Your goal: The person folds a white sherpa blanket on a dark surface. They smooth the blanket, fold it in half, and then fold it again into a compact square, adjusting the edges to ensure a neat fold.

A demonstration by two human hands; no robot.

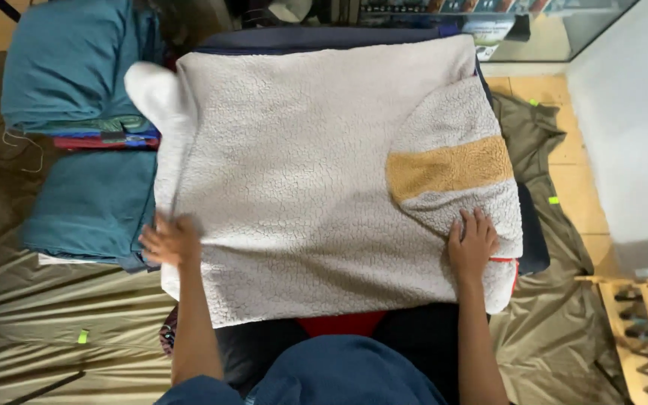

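1. Nearest the camera, below the fleece garment (294, 187), a blue-clad lap (339, 375) is seen, with a strip of red fabric (343, 324) and dark fabric showing just under the fleece's near hem.
2. At the fleece's near left edge, the left hand (170, 240) is laid, palm down; it is blurred, the fingers appear loosely spread over the edge, and no pinch can be made out.
3. At the fleece's near right, the right hand (472, 244) is pressed flat, fingers slightly spread, on the lower end of the folded-in sleeve (451, 161).
4. The fleece garment, cream and curly-piled, is spread flat at the centre; its right sleeve is folded inward across the body and bears a tan band (448, 169).
5. Left of the fleece, a folded teal cloth (91, 206) is lain just beside it; an olive sheet (54, 330) is spread beneath, nearer the camera.
6. Right of the fleece, an olive-green garment (538, 142) is lain on the floor, and a wooden rack (639, 330) is seen further right.
7. Beyond the teal cloth, left of the fleece's far corner, a stack of folded teal and red textiles (76, 82) is placed.
8. Beyond the fleece's far edge, a dark navy fabric (316, 39) is shown.
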